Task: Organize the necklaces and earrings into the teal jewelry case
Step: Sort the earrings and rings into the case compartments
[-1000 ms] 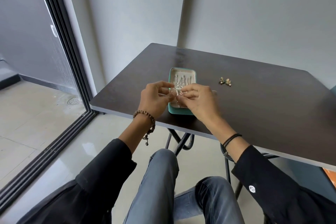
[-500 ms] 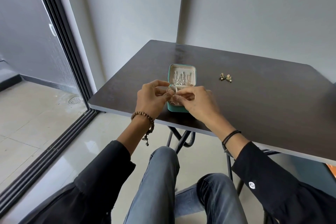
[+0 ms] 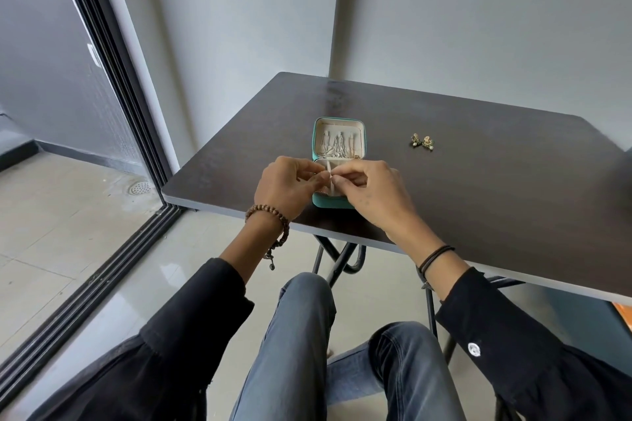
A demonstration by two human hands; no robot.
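The teal jewelry case (image 3: 364, 140) lies open on the dark table (image 3: 478, 188) near its front left edge. Several silver necklaces (image 3: 337, 147) hang in the cream-lined lid. My left hand (image 3: 289, 190) and my right hand (image 3: 371, 191) meet over the near half of the case. Their fingertips pinch one small piece of jewelry (image 3: 329, 178) between them; it is too small to tell which kind. The hands hide most of the lower compartment. A pair of gold earrings (image 3: 422, 141) lies on the table to the right of the case.
The table stands in a corner against grey walls. A sliding glass door track (image 3: 113, 249) runs along the floor at left. My knees in jeans are below the table's front edge, beside its black metal legs (image 3: 337, 260).
Both hands stayed together over the case, shifting slightly while working the small piece. The view tilted a little, so the table and case sit higher in frame.
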